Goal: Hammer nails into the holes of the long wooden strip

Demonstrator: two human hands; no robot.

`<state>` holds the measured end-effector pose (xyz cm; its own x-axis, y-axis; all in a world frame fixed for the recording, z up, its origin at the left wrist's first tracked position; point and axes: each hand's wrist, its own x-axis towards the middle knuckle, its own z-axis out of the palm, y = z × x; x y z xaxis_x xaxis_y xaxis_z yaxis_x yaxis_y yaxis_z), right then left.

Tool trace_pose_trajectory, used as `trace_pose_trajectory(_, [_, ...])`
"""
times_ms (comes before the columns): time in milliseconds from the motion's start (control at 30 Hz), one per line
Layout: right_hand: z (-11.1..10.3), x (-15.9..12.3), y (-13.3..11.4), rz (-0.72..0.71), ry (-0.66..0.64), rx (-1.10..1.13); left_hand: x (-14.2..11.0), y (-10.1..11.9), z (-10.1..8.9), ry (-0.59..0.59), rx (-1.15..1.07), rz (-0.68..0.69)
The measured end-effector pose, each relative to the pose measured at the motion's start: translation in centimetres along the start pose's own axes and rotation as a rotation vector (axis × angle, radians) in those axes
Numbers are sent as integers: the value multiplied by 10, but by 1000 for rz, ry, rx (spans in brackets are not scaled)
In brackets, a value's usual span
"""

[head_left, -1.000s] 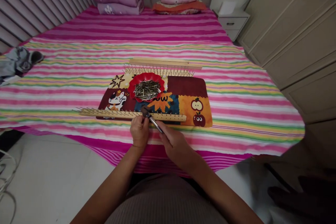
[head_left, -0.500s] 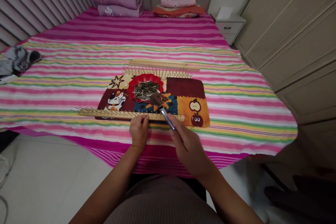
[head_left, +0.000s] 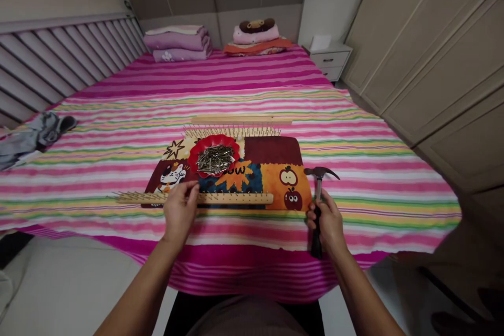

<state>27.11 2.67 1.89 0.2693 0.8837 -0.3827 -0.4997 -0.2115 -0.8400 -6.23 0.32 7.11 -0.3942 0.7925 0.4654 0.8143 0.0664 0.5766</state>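
A claw hammer (head_left: 318, 189) with a black grip is at the right edge of the patterned mat, head pointing away from me. My right hand (head_left: 328, 223) is loosely closed round its handle. Across the front of the mat lies a wooden strip (head_left: 236, 198) with rows of nails, denser at its left end. My left hand (head_left: 180, 212) is over this strip with fingers curled and thumb close to the index finger; anything between them is too small to make out. Just beyond it, a red scalloped bowl (head_left: 193, 160) holds a heap of nails (head_left: 214, 159).
Behind the bowl are a second nail-studded strip (head_left: 232, 131) and plain wooden strips (head_left: 240, 119). The mat (head_left: 271, 149) lies on a striped bedsheet (head_left: 354, 168). Folded bedding (head_left: 177, 42) is stacked by the headboard, and grey clothing (head_left: 39, 134) lies at left.
My right hand has carried the hammer rightward from above the strip to the mat's right side. My left hand has shifted left and forward over the strip. The view has tilted up.
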Motion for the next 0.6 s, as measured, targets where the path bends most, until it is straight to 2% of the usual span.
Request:
trace_pose_trajectory(67, [-2,2,6,-10,9,2,30,5,9,-90,93,15])
trace_pose_trajectory(167, [-3,5,9,1,19,23,68,15,34,-327,269,42])
trace_pose_trajectory(267, [-3,5,8,15,20,38,90,23,56,-494,418,61])
trace_pose_trajectory(333, [-3,5,7,18,24,37,98,26,64,-581,493,15])
trace_pose_trajectory(433, [-4,5,7,17,19,38,104,27,66,-650,557,-65])
trace_pose_trajectory(600, [-4,6,8,24,16,46,107,28,60,-681,544,-64])
